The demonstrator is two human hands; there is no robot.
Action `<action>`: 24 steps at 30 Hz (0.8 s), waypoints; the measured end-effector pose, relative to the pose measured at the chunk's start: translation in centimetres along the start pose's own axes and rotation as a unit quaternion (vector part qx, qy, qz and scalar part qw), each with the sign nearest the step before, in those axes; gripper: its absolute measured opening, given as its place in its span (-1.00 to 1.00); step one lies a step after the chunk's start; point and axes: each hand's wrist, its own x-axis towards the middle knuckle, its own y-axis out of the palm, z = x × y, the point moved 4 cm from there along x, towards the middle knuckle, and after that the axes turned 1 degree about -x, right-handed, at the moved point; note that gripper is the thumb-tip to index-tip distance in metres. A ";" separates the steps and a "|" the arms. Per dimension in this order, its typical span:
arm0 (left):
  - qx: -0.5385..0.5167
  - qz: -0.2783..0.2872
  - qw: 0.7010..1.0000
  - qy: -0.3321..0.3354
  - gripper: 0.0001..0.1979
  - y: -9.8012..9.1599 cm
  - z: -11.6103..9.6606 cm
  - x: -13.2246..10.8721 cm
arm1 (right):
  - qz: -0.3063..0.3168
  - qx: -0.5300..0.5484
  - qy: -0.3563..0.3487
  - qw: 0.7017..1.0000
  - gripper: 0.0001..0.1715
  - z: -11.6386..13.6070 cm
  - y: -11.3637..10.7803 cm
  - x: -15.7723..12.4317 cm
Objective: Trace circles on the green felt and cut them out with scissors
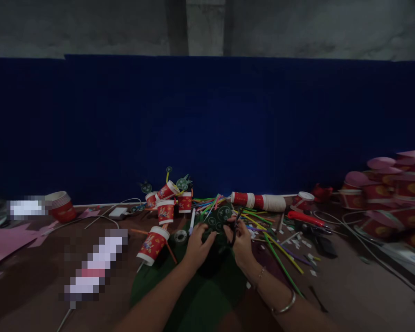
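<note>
My left hand (198, 246) grips a dark green sheet of paper (217, 220) printed with pale round patterns, its fingers curled over the sheet's left edge. My right hand (241, 240) is closed round black scissors (235, 224), whose blades meet the sheet's right edge. More dark green paper (200, 295) lies under my forearms. Coloured straws (263, 230) fan out just behind and to the right of my hands.
Red printed paper cups (166, 210), some with straws and green discs, stand behind my left hand; one lies tipped (152, 245). A stack of cups (259, 201) lies on its side. Red-handled tool (305, 218), tape roll (180, 236), pink paper (7, 240), cables, more cups (397, 184) at right.
</note>
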 end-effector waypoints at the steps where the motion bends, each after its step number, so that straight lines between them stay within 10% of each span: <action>1: -0.020 -0.007 1.000 -0.007 -0.81 -0.1 0.0 0.1 | 0.012 -0.004 -0.003 1.000 -0.66 0.1 0.2 0.0; 13: -0.060 -0.242 0.961 -0.121 -0.75 -3.9 2.5 0.7 | 0.363 -0.117 0.124 0.916 -0.61 -1.7 2.4 -2.2; 24: -0.059 -0.209 0.972 -0.092 -0.76 -3.2 1.8 0.5 | 0.358 -0.135 0.160 0.910 -0.53 -1.2 2.4 -2.3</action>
